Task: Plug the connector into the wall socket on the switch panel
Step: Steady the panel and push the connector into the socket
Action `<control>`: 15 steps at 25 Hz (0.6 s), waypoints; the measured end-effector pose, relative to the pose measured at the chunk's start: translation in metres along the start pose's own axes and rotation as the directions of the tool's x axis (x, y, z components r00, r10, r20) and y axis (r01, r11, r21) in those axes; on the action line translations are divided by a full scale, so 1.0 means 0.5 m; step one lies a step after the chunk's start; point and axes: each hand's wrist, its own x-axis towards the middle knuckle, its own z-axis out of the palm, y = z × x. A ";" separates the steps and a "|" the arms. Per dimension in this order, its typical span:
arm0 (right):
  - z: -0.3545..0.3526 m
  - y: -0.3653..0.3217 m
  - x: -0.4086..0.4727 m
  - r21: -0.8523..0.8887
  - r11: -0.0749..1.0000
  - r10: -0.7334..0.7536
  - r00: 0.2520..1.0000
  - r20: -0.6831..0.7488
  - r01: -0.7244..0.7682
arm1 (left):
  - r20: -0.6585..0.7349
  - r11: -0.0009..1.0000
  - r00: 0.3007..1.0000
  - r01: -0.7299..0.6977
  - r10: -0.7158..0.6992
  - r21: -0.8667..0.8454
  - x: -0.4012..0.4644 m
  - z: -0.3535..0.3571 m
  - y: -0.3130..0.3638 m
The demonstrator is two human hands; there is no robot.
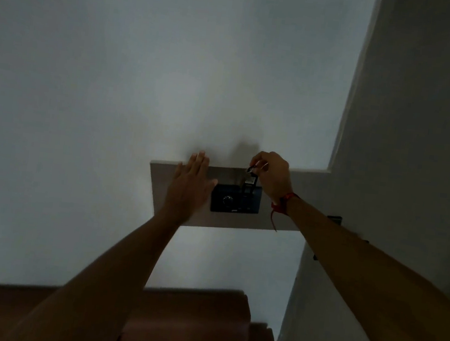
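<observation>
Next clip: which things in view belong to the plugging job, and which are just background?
Job: connector in right hand grip; black switch panel; left hand, flat beside it.

Background: wooden furniture; red wrist thread; dark wall fitting.

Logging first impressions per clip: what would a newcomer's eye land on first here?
Two bare arms reach up a dim, pale wall to a dark switch panel with a round dial, set on a light board. The right hand, a red thread at its wrist, pinches a small dark connector at the panel's top edge; the left hand lies flat and open beside the panel.
</observation>
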 end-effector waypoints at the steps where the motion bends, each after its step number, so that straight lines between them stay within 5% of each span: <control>1: 0.004 0.010 0.009 0.020 1.000 -0.009 1.000 0.011 0.009 | -0.003 1.000 1.000 0.015 -0.015 0.011 0.001 0.007 0.007; 15: 0.033 0.068 0.029 0.041 0.992 -0.125 0.985 0.120 0.121 | 0.042 0.995 0.995 0.088 -0.089 0.037 0.016 0.078 0.030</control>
